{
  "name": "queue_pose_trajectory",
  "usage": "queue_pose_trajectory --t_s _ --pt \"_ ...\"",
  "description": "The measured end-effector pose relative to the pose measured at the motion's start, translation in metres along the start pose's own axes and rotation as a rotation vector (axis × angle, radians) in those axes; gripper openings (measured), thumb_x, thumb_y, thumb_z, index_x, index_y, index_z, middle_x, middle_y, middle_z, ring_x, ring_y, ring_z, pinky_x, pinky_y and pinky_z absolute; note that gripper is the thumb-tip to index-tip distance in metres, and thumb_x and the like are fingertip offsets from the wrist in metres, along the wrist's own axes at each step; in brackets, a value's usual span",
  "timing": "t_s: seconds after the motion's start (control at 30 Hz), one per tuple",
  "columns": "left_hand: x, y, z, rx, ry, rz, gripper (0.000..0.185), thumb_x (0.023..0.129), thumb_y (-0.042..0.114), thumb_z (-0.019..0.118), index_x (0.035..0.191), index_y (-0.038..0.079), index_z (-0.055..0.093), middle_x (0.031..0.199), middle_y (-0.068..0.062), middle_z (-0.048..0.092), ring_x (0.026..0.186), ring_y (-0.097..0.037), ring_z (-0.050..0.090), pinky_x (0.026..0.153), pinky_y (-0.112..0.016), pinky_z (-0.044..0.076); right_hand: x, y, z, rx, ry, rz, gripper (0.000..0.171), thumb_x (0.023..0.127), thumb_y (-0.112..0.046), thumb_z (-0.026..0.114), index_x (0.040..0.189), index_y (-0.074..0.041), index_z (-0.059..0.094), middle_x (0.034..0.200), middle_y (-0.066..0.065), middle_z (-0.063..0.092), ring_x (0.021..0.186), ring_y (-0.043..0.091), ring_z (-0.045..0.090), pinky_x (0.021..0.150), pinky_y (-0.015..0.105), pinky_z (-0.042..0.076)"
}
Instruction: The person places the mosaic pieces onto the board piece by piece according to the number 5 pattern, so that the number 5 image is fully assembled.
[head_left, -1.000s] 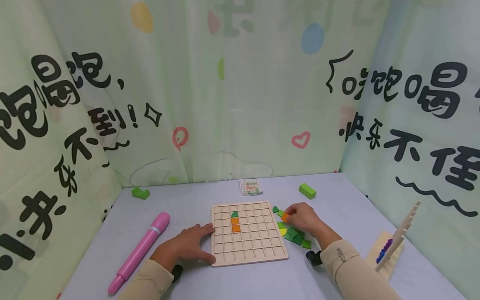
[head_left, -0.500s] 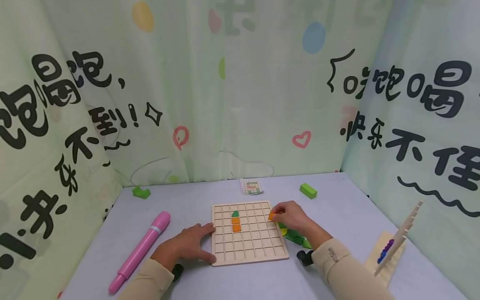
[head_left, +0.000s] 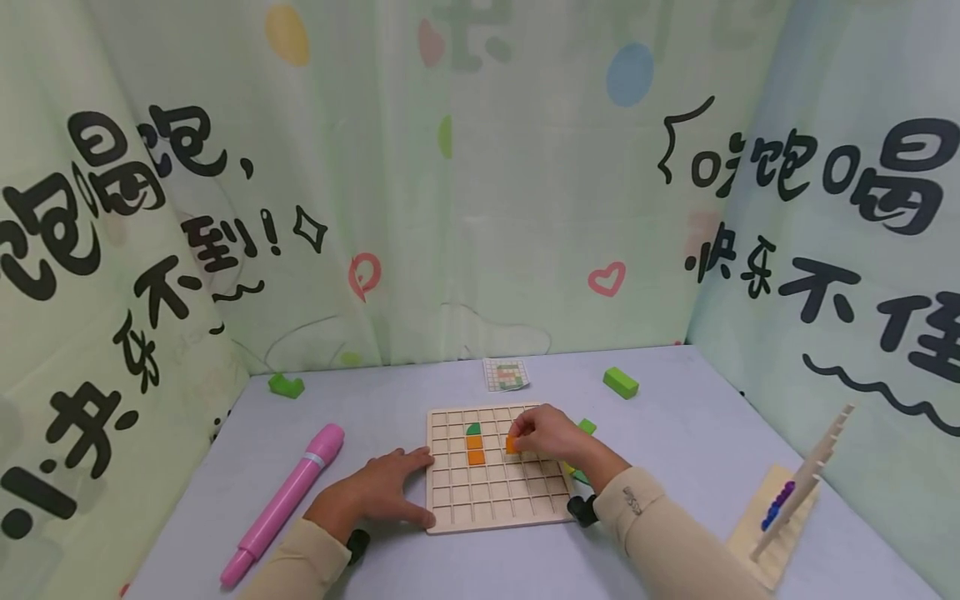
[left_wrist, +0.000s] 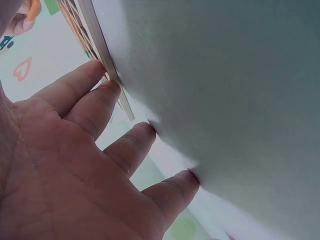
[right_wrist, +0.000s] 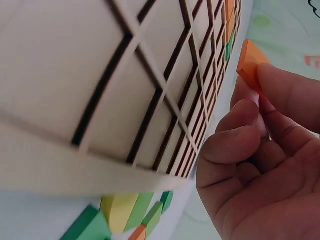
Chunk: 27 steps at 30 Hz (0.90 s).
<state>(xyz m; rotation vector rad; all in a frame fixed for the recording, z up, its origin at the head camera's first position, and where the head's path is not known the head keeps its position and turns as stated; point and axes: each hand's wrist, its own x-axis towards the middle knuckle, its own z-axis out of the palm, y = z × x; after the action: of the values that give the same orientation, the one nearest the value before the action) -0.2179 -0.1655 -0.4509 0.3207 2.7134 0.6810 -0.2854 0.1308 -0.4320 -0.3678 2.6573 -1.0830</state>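
Here the right hand held a small orange tile pinched between thumb and fingertips, poised just above the wooden grid board toward its far right part, not yet seated in a cell; the right wrist view showed the tile tilted on edge against the fingers. The left hand lay flat and relaxed on the bench, its straight fingertips pressed to the board's near left edge and gripping nothing. A likely risk, in my judgement, was the tilted tile catching on a cell rib and wedging askew, or slipping from so light a pinch; if the left hand eased off, the board could slide on the smooth bench. The board's cells already held a green quarter-round piece with two orange tiles directly below it in one column; the other cells looked bare. Spare green and yellow pieces lay loose off the board's right edge, and a pattern card sat beyond its far edge.
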Motion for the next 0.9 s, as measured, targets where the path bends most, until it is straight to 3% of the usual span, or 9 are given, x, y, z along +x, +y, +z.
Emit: queue_pose_trajectory --t_s 0.33,0.7,0.9 --pt "-0.001 0.001 0.001 -0.007 0.006 0.017 0.093 0.072 0.048 0.092 0.152 0.022 0.053 0.164 0.002 0.044 0.153 -0.044 0.031 0.117 -0.069 0.032 0.009 -0.008 0.015 -0.047 -0.034 -0.059 0.004 0.091 -0.006 0.074 0.093 -0.003 0.073 0.083 -0.002 0.066 0.081 0.016 0.055 0.073 0.03 0.046" --pt "-0.002 0.001 0.0 -0.003 0.01 0.056 0.092 0.073 0.047 0.091 0.152 0.018 0.053 0.164 0.003 0.044 0.154 -0.043 0.031 0.118 -0.068 0.031 0.013 -0.018 0.023 -0.134 -0.035 -0.049 0.009 0.092 -0.005 0.073 0.085 -0.01 0.073 0.081 -0.001 0.064 0.079 0.017 0.054 0.072 0.03 0.044" --pt "0.0 0.001 0.0 -0.001 0.008 0.025 0.092 0.072 0.048 0.092 0.152 0.021 0.053 0.164 0.005 0.044 0.154 -0.042 0.031 0.118 -0.068 0.032 0.016 -0.019 0.026 -0.179 -0.024 -0.052 0.009 0.091 -0.005 0.074 0.084 -0.011 0.073 0.08 -0.002 0.064 0.078 0.017 0.054 0.072 0.03 0.045"
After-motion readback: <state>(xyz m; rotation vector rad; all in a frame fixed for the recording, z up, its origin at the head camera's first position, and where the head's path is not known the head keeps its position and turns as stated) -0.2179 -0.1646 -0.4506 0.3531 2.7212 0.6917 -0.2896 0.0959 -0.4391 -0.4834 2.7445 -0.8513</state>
